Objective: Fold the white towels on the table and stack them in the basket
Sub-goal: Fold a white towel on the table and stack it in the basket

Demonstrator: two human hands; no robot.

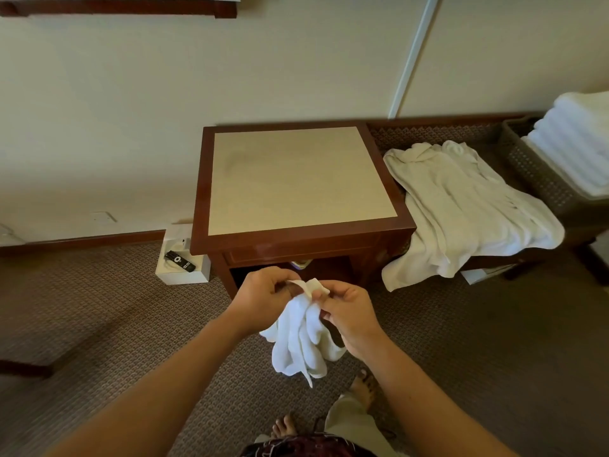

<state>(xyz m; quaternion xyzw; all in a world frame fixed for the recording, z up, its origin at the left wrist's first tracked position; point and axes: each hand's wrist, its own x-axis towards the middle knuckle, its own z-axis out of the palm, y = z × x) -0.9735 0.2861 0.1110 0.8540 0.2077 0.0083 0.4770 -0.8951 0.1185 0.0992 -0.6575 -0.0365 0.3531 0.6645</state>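
Observation:
A small white towel (301, 338) hangs bunched in the air in front of the table (296, 179). My left hand (263, 296) pinches its top edge, and my right hand (349, 311) pinches the same edge close beside it. The table's beige top is bare. To the right, a larger unfolded white towel (461, 209) lies draped over a low bench. At the far right a woven brown basket (534, 173) holds a stack of folded white towels (576, 140).
A white box (183, 263) with a black remote on it sits on the carpet left of the table. A dark furniture leg (26, 369) shows at the lower left. My bare feet (362, 390) stand on patterned carpet below the towel.

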